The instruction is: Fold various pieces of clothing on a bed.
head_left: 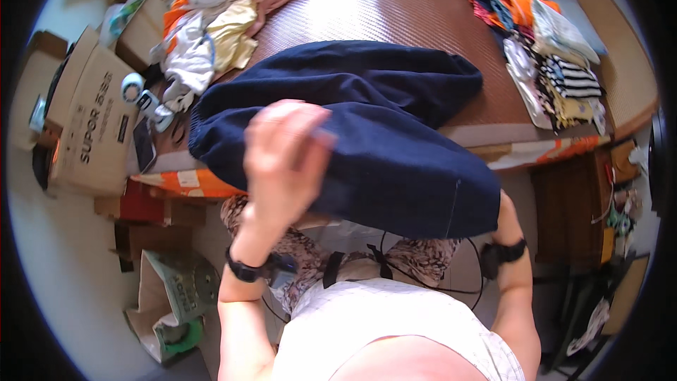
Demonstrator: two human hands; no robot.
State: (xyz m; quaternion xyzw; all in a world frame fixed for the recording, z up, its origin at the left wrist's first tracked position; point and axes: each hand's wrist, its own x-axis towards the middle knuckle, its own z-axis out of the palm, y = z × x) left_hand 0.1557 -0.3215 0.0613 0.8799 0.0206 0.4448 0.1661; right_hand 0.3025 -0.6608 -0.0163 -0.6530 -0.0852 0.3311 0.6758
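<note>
Dark navy trousers [395, 148] lie sideways over the bed's near edge. Their gathered waistband is at the left, and both legs point right. The nearer leg hangs out over the edge toward me, with a pale stitched line near its end. My left hand [285, 152] is above the trousers near the waist end, blurred by motion, with its fingers apart and nothing seen in them. My right hand [503, 203] reaches the end of the nearer leg. Cloth covers its fingers, so their grip is hidden. Both wrists wear black bands.
A brown woven mat [374, 0] covers the bed. Rumpled clothes [233, 21] are heaped at far left, and folded clothes [564, 85] are stacked at right. A phone [144, 144] lies by a cardboard box [92, 113]. A paper bag [159, 303] stands on the floor, and a dark cable loops near my legs.
</note>
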